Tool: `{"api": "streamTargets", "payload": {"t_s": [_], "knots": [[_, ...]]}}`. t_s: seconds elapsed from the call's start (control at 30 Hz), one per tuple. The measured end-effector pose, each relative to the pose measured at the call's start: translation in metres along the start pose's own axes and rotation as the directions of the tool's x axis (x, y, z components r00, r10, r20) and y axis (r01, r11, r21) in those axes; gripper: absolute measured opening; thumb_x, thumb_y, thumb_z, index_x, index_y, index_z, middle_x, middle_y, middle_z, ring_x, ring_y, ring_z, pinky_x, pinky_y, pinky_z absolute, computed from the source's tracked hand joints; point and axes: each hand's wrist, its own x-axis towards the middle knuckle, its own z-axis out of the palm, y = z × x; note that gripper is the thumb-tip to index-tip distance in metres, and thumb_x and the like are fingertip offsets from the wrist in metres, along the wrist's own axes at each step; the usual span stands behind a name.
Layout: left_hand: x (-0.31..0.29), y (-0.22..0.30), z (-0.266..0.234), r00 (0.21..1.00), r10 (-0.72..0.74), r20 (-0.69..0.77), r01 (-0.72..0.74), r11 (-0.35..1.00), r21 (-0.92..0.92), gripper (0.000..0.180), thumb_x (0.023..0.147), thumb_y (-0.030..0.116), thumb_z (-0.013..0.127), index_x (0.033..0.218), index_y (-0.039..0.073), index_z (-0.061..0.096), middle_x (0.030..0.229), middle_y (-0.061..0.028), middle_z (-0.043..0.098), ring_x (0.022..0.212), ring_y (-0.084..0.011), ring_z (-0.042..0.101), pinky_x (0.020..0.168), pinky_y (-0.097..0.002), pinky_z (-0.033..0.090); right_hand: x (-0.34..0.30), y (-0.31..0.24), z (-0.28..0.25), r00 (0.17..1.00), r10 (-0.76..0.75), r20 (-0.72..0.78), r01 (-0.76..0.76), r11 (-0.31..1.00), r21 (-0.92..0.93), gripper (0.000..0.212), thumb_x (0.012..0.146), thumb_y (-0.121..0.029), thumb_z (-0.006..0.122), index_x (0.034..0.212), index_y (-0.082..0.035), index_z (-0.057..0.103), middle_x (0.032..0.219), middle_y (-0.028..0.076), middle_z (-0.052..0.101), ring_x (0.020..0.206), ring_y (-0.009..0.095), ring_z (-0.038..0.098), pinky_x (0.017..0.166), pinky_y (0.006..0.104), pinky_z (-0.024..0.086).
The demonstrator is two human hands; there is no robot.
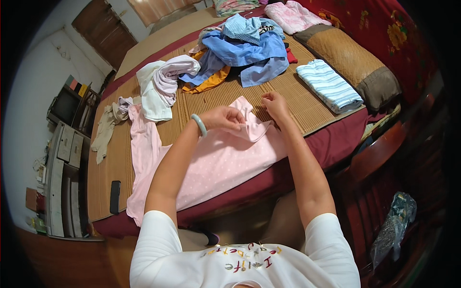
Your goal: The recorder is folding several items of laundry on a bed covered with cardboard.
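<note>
A pale pink dotted garment point(216, 163) lies spread on the woven bed mat point(288, 96) in front of me. My left hand point(224, 117), with a pale green bangle on its wrist, pinches the garment's upper edge. My right hand point(275, 105) grips the same edge a little to the right, by the sleeve. Both forearms reach across the garment from the lower edge.
A heap of blue, orange and white clothes point(230, 53) lies further back. A folded striped cloth point(329, 85) and a brown pillow point(355, 62) sit to the right. A black phone point(115, 197) lies at the mat's left edge. A beige garment point(106, 127) hangs there too.
</note>
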Motion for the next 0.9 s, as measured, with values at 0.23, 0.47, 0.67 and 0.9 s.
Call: {"api": "streamTargets", "payload": {"t_s": [0.23,0.47,0.67,0.9], "knots": [[-0.024,-0.014,-0.002,0.974,-0.218,-0.062,0.217,0.976,-0.016,0.019,0.089,0.012,0.071,0.105,0.003,0.066,0.082,0.0022,0.064,0.067,-0.0050,0.055,0.061,-0.0206,0.045,-0.032,-0.039,0.025,0.985,-0.049,0.168,0.144,0.774,-0.616,0.028,0.073,-0.031,0.075,0.086,-0.006,0.075,0.087,0.016,0.072,0.081,0.033,0.070,0.070,0.0424,0.054],[0.003,-0.017,0.000,0.897,-0.256,-0.361,0.268,0.963,-0.018,0.014,0.094,0.018,0.063,0.091,0.005,0.059,0.071,0.0038,0.053,0.057,-0.0058,0.049,0.049,-0.0242,0.041,-0.019,-0.016,0.010,0.973,0.106,0.202,0.052,0.760,-0.648,0.019,0.074,-0.026,0.075,0.083,-0.009,0.077,0.084,0.016,0.072,0.082,0.034,0.070,0.072,0.0412,0.054],[0.006,-0.039,-0.007,0.892,-0.181,-0.414,0.238,0.967,0.089,0.016,0.090,0.018,0.062,0.083,0.004,0.060,0.062,-0.0008,0.054,0.050,-0.0101,0.050,0.045,-0.0263,0.040,-0.037,-0.042,0.005,0.941,0.086,0.326,0.165,0.727,-0.667,0.028,0.077,-0.026,0.073,0.090,-0.001,0.076,0.094,0.023,0.071,0.086,0.036,0.070,0.075,0.0427,0.054],[0.011,-0.037,-0.010,0.856,-0.278,-0.436,0.343,0.936,0.078,0.017,0.093,0.018,0.062,0.081,0.007,0.058,0.066,0.0022,0.052,0.056,-0.0080,0.048,0.050,-0.0261,0.041,-0.027,-0.030,-0.005,0.976,0.137,0.172,0.030,0.690,-0.723,0.027,0.075,-0.028,0.076,0.091,-0.006,0.077,0.092,0.020,0.072,0.085,0.035,0.070,0.073,0.0414,0.053]]}}
